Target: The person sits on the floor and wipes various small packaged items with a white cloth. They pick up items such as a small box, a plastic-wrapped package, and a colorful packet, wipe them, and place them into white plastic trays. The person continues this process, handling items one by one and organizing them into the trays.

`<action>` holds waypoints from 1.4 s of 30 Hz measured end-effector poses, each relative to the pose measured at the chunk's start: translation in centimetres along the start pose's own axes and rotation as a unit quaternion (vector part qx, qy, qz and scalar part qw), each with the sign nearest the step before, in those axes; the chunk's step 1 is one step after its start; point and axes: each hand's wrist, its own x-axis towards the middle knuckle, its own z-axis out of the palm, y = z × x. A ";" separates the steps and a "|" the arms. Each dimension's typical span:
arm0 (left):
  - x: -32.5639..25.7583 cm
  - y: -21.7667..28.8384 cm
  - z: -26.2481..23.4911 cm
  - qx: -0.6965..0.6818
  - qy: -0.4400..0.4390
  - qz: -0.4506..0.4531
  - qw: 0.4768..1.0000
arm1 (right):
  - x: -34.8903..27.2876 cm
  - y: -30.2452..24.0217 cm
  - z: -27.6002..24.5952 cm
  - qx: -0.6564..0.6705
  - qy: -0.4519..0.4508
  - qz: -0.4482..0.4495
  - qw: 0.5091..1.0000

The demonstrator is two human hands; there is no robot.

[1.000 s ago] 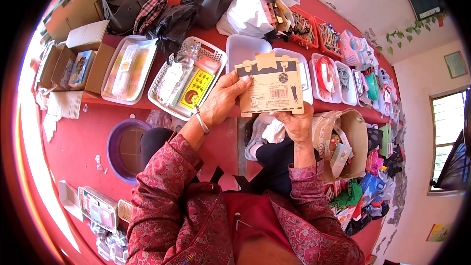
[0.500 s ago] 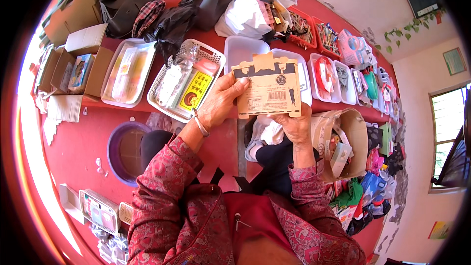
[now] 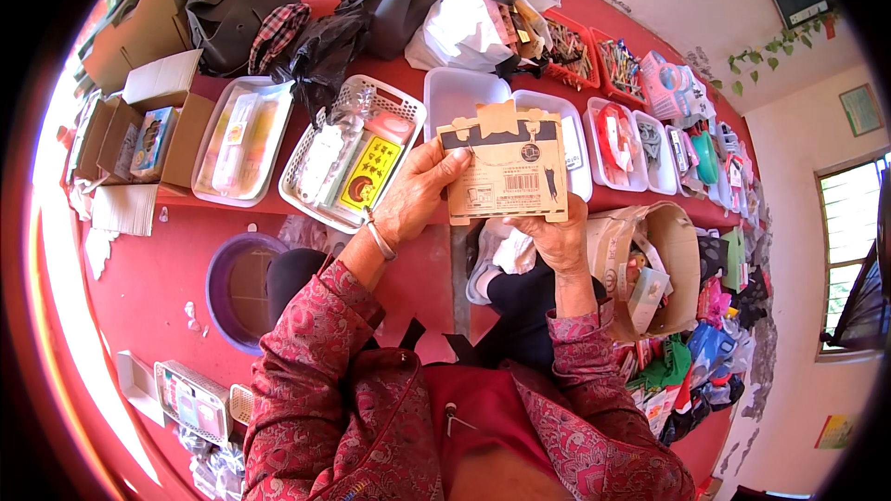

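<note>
Beyond both hands the red desk runs wide, with a white basket just past the left hand. The brown card package stands upright between the hands, long axis sideways, tab pointing up. The left hand clasps its left edge, the right hand its bottom edge. Nothing has visibly shifted since a second ago.

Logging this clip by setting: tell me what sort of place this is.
Probably a small-goods stall or shop. A red table holds rows of trays of packaged wares, bags sit behind, and both hands hold a cardboard card.
</note>
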 end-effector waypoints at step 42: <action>0.6 -0.9 0.2 -0.009 -0.013 0.019 1.000 | -0.4 0.7 -0.4 0.004 -0.013 0.020 1.000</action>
